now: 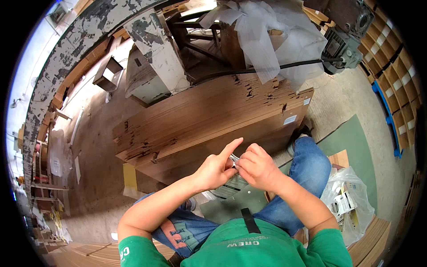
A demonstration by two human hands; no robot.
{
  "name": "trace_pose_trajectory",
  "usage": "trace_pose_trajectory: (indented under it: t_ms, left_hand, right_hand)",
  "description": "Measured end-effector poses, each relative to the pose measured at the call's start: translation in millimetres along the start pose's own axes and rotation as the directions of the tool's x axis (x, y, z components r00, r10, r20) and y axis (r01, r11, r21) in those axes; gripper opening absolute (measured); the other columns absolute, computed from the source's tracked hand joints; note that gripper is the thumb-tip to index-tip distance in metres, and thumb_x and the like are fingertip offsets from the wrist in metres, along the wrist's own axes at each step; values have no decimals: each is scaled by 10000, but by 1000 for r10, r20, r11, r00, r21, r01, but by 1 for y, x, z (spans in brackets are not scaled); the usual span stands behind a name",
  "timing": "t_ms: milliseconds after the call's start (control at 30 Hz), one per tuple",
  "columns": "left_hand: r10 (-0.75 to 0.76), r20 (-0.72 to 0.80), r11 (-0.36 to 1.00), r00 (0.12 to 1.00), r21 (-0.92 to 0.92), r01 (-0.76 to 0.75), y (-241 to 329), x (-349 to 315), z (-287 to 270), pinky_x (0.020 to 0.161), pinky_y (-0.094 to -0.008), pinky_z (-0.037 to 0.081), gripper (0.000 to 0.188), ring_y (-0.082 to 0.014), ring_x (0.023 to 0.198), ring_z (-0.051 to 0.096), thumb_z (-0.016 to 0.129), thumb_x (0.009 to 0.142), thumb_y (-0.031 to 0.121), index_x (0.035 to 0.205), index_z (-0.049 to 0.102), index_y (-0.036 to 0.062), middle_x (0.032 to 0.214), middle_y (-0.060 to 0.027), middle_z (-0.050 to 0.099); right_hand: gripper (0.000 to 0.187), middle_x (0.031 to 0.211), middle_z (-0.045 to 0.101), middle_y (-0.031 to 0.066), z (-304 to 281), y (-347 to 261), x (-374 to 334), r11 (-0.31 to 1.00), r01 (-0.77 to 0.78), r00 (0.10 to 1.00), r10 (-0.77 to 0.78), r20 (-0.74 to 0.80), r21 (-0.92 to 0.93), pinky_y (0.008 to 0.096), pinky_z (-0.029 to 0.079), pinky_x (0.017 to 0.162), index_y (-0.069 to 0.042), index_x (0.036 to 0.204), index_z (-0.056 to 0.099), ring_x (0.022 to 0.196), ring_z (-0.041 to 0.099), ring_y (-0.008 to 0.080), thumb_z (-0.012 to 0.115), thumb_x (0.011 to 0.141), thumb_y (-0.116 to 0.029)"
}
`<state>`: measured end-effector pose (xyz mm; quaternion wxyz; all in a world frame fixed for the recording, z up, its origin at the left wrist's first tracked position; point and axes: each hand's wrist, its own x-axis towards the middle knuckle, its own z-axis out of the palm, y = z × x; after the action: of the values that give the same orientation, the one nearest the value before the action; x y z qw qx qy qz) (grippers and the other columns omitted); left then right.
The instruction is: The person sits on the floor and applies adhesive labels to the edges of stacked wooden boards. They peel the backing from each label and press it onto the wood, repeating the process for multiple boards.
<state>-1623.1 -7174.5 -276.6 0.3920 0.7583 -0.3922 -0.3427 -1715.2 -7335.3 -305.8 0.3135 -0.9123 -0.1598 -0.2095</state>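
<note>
My left hand (212,171) and my right hand (258,167) meet in front of me, just above the near side of a stack of brown boards (213,129). Between their fingertips is a small whitish, shiny piece (234,159); its kind is too small to make out. The left thumb and curled fingers close on it while the left index finger points away. My right fingers are pinched at its other side and hide part of it. White labels (290,119) are stuck on the boards' right end.
A clear plastic bag (351,200) with printed papers lies by my right knee on a green mat (353,138). Beyond the stack stand a machine leg with peeling paint (155,49), crumpled plastic sheeting (284,35) and a motor (344,49). Cartons (387,49) line the far right.
</note>
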Motion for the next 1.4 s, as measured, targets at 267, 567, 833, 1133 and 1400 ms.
trace_pose_trajectory:
  t_ms: [267,567,833,1133,1400]
  left_hand:
    - [-45,123,974,991,-215,70,3,2,-5,619,-211,395,820,-61,607,421,627,797,-14,1446,169,188,622,23,475]
    - [-76,158,941,985,-314,123,-22,9,-8,804,-254,457,647,-90,909,555,564,783,-107,1353,412,160,1112,-56,583]
    - [-127,501,811,856,-444,380,-17,30,15,629,-217,461,899,-71,744,565,552,730,-73,1460,74,145,857,-60,620]
    - [5,524,644,852,-654,398,-7,53,34,802,-284,503,870,-147,920,624,598,698,-80,1424,165,126,1030,-117,629]
    - [93,544,608,834,-694,385,13,98,74,844,-330,504,871,-190,937,632,592,682,-126,1415,183,106,1105,-151,604]
  right_hand:
    - [38,726,599,69,-2,10,-8,827,-317,947,300,112,464,314,440,654,-40,774,615,733,515,218,601,772,-75]
    - [122,738,580,-30,-17,63,-36,352,-407,495,860,-120,843,193,407,599,7,822,610,662,486,37,535,874,-74]
    - [96,772,549,88,-21,35,-28,976,-195,863,122,-491,-101,376,444,697,-42,784,568,777,530,282,634,713,-47]
    - [280,991,586,124,-55,53,-52,995,-91,973,78,-218,-48,407,444,810,-30,949,581,928,533,295,679,706,-129]
    - [223,778,630,16,-110,132,-74,327,-721,636,661,397,611,222,432,584,-17,934,635,643,520,66,718,779,-155]
